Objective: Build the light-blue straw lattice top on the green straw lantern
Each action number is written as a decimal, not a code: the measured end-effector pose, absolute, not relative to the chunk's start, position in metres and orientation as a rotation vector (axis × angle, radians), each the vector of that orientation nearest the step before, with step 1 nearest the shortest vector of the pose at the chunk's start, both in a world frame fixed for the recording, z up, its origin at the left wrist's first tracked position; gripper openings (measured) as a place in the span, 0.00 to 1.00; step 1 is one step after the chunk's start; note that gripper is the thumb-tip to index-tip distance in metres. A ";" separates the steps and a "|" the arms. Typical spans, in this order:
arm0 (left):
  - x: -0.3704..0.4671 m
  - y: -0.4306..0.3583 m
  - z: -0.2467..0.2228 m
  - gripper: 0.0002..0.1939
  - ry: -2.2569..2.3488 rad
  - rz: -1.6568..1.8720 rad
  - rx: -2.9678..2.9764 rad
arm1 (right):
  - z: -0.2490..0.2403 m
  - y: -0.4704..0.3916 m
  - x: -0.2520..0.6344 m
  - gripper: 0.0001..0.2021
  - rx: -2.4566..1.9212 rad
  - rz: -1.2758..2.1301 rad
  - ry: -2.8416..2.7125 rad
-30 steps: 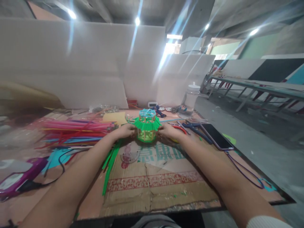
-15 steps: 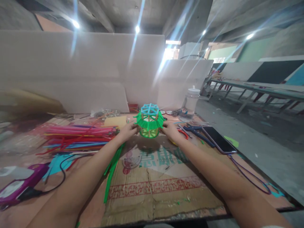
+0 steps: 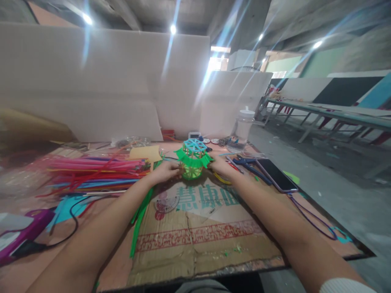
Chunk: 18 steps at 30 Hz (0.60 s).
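Between left hand [image 3: 167, 171] and right hand [image 3: 220, 166], both gripping it, a green-fringed openwork model [image 3: 193, 162] shows its blue spoked top [image 3: 194, 145]

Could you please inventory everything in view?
Model: 1, green-blue, between hands
Cardboard: 1, brown, table centre
Protractor: 1, clear, on cardboard
Strip pile: 1, mixed colours, left
Green strips: several, green, cardboard's left
Corded tool: 1, purple, left
Phone: 1, dark, right
Pliers: 1, blue, beside phone
Bottle: 1, clear, back right
Panels: several, white, behind
Bench: 1, grey, right background
Table: 1, pinkish, below
Lights: several, white, ceiling
Left hand: 1, bare, model's left
Right hand: 1, bare, model's right
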State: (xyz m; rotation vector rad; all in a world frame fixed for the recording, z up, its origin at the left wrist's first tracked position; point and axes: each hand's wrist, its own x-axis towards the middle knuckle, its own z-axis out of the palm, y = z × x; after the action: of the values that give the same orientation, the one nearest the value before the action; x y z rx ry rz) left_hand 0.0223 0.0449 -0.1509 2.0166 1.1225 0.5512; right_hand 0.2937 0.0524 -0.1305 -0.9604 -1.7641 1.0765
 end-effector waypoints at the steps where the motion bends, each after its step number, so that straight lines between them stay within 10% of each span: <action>1: 0.021 0.047 -0.154 0.18 1.155 0.587 2.016 | -0.130 0.053 0.296 0.08 -0.985 1.096 -1.775; 18: 0.023 0.048 -0.158 0.19 1.463 0.752 2.099 | -0.125 0.039 0.303 0.05 -1.277 0.863 -2.156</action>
State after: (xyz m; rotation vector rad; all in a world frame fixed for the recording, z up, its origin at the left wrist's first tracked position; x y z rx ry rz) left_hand 0.0229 0.0485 -0.1583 2.0988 1.4631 0.7515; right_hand 0.3028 0.0388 -0.1250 -1.2770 -2.1560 0.8628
